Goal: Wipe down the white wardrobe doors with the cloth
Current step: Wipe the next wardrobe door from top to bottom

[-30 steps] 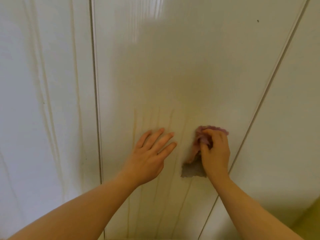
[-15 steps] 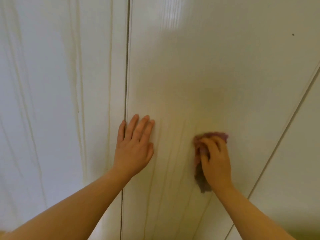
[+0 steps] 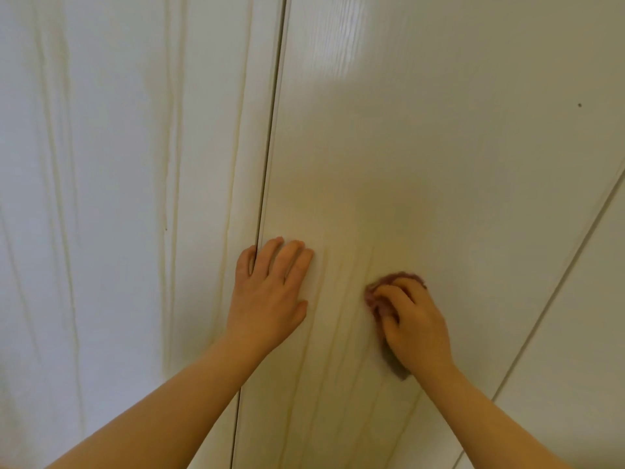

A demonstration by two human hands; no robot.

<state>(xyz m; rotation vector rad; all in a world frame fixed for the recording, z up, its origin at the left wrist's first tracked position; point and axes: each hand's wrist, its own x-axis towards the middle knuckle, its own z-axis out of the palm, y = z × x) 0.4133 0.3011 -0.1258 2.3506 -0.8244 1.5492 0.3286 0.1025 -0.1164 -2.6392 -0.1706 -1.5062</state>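
White wardrobe doors fill the view. The middle door (image 3: 422, 157) is glossy with faint wood grain. My left hand (image 3: 270, 296) lies flat on it, fingers straight, with the little finger across the dark gap (image 3: 270, 164) to the left door (image 3: 118, 198). My right hand (image 3: 416, 323) grips a bunched pink cloth (image 3: 373, 299) and presses it against the middle door; a grey end of the cloth hangs below the wrist. Most of the cloth is hidden under the fingers.
A second seam (image 3: 554, 292) runs diagonally at the right, with another white panel (image 3: 581, 367) beyond it. A small dark speck (image 3: 579, 104) marks the middle door at the upper right.
My left hand has slid left to the door's edge at the gap and its fingers have come together. The right hand with the cloth has stayed on the door; the view has shifted left.
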